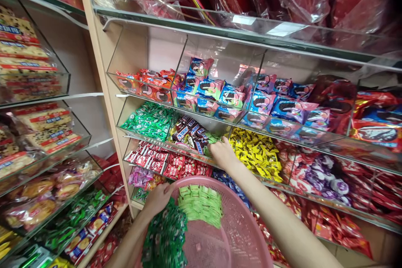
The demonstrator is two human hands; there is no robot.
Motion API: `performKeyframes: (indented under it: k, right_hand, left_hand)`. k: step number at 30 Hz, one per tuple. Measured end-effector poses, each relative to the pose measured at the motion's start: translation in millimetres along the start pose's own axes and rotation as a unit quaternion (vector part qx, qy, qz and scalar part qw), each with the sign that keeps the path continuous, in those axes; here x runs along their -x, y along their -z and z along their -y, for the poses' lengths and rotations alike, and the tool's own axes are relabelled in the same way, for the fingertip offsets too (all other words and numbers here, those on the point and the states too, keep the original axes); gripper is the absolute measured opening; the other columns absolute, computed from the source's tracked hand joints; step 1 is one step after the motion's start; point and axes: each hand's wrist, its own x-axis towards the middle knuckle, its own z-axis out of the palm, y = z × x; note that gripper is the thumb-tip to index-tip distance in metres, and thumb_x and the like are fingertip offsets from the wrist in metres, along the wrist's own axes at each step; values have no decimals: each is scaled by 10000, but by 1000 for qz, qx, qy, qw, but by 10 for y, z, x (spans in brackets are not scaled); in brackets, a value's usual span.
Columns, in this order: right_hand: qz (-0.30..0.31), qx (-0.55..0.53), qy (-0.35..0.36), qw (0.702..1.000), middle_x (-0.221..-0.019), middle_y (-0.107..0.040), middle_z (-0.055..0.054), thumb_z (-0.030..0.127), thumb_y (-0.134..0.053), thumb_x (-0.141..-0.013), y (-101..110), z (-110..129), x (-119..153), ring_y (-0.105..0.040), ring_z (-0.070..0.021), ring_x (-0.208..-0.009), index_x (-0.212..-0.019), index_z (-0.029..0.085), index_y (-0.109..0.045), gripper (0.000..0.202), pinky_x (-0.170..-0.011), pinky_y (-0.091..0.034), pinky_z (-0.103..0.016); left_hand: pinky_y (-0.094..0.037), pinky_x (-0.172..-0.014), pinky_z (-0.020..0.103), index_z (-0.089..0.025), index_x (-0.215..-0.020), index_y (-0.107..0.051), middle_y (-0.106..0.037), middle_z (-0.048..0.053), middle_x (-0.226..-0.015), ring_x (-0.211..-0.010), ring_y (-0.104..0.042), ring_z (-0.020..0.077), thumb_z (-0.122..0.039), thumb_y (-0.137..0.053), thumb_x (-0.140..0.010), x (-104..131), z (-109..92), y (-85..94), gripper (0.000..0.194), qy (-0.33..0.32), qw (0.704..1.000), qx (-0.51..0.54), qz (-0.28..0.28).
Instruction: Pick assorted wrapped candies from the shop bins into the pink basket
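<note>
A pink plastic basket (pixel 248 234) is tilted below the shelves, with light green packets (pixel 201 205) and dark green packets (pixel 165 234) in it. My left hand (pixel 160 197) is closed on the basket's rim at its upper left. Up at the shelf, my right hand (pixel 222 153) reaches into the compartment with brown Snickers bars (pixel 190 132). Its fingers are bent at some green packets (pixel 212 138) beside the bars; what they hold, if anything, is hidden. Yellow packets (pixel 256 150) lie just right of this hand.
Green candies (pixel 150 121) fill the compartment left of the bars. A glass shelf edge (pixel 220 113) with blue and pink cookie packs (pixel 230 94) runs above my right hand. Red and white packets (pixel 150 155) lie below. Another shelf unit with wrapped pastries (pixel 47 125) stands at left.
</note>
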Motion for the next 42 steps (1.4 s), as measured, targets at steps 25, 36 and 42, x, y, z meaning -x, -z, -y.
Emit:
performKeyframes:
  k: [25,36,42]
  right_hand:
    - [-81,-174,151,970,-776,-500,-4,259,-379,-863,-877,857,735,-414,-142,-780,-733,184,-494,189,-704,-303,-283]
    - [-69,-159,151,973,-777,-498,-6,257,-409,-851,-1031,887,726,-421,-140,-804,-756,184,-520,163,-715,-296,-281]
    - [-75,-164,140,974,-775,-504,-4,274,-412,-851,-1069,928,723,-428,-144,-799,-753,185,-513,166,-710,-293,-284]
  left_hand:
    - [-273,-543,206,-187,-541,-420,-462,-14,-524,-555,-490,121,-543,-249,-811,-95,31,-88,478,-5,1000,-3,-12]
    - [-285,-555,210,-190,-538,-407,-482,-8,-533,-570,-507,133,-552,-246,-805,-90,23,-86,478,-11,1000,-6,-15]
    - [-272,-542,207,-185,-533,-385,-464,-11,-529,-567,-501,131,-551,-249,-804,-87,-1,-82,475,-7,1000,-6,-16]
